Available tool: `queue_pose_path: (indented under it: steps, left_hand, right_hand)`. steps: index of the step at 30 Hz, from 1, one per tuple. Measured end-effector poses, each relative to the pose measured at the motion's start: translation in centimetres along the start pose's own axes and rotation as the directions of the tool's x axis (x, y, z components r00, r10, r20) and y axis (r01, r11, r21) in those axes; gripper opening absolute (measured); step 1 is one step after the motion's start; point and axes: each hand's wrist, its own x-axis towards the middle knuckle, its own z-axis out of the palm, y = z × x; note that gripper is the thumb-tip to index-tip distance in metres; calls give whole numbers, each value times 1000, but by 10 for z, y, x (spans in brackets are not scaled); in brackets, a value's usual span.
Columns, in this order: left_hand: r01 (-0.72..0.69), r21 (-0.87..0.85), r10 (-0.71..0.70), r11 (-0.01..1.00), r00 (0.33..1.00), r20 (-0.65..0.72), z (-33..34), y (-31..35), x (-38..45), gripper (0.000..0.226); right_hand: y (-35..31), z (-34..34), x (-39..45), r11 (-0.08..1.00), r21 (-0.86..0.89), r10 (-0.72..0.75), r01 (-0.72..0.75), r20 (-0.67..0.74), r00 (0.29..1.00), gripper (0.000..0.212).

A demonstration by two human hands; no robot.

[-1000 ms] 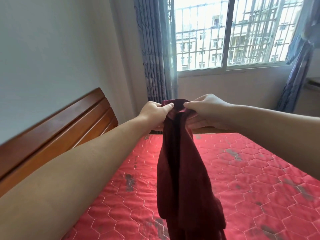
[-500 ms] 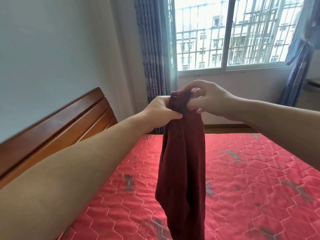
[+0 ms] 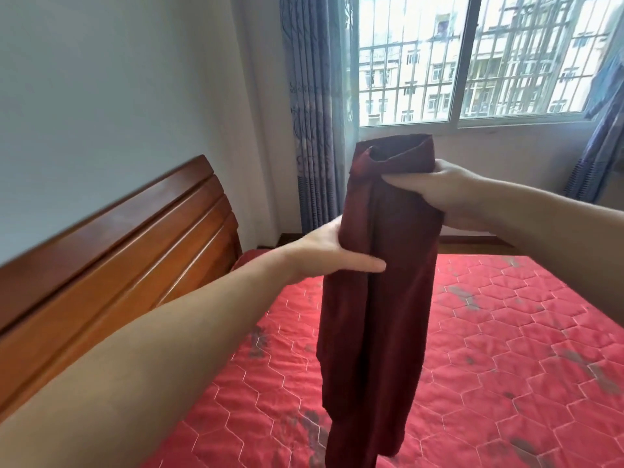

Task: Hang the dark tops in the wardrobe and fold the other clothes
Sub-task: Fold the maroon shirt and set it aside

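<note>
A dark maroon garment (image 3: 374,315) hangs lengthwise in the air above the red quilted mattress (image 3: 506,349), its open top end at window-sill height. My right hand (image 3: 449,190) grips it just below that top end, thumb pressed across the cloth. Lower down, my left hand (image 3: 334,251) holds the garment's left side, thumb laid flat across the front and fingers hidden behind the fabric. The bottom of the garment runs out of the frame.
A wooden headboard (image 3: 118,265) stands along the left against the pale wall. Blue patterned curtains (image 3: 314,113) flank a barred window (image 3: 472,55) straight ahead. A strip of wooden floor shows beyond the mattress.
My hands were together at the top of the garment. My left hand has slid down its left side, and my right hand has lifted the top end higher and to the right.
</note>
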Motion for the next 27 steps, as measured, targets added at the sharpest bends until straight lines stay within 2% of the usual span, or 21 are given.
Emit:
queue_pose_path:
  steps: [2,5,9,12,17,19,20,22,23,25,27]
  left_hand:
    - [82,261,-82,962,997,-13,8,-15,1,47]
    - [151,539,-144,828,988,-56,6,-28,4,35]
    - [189,673,-210,715,976,-51,-10,-33,8,20]
    - [161,756,-124,635,987,-106,-21,-32,15,15]
    - [-62,798,187,599,980,-64,-26,-29,23,18]
    - [-143,765,327,628,941,-92,-22,-29,25,18]
    - [-167,700,360,694,923,-137,-18,-29,27,21]
    - [-156,439,276,885,935,-224,-8,-27,30,41]
    - [-147,280,212,949,952,-218,-3,-26,31,44]
    - [-126,23,128,992,981,-144,9,-26,33,31]
    - [-48,-113,36,992,993,-109,23,-29,35,30]
  right_hand:
    - [-3,-6,0,1000,-28,-10,9,-32,999,11]
    - [-3,-17,-2,980,-195,-43,28,-75,996,5]
    - [-4,-32,-9,967,-255,4,-2,7,1000,14]
    - [-8,-39,-15,959,-279,109,-58,173,979,30]
    - [-19,-38,-23,960,-236,228,-150,348,910,41]
    - [-24,-35,-25,964,-200,243,-178,375,895,45]
    - [-27,-33,-26,968,-170,239,-186,386,891,44]
    - [-33,-30,-27,978,-91,207,-186,390,897,38]
    - [-35,-29,-28,982,-57,187,-179,382,905,35]
    - [-40,-27,-28,987,-9,153,-160,350,924,35]
    - [-43,-27,-27,991,7,126,-135,304,944,34]
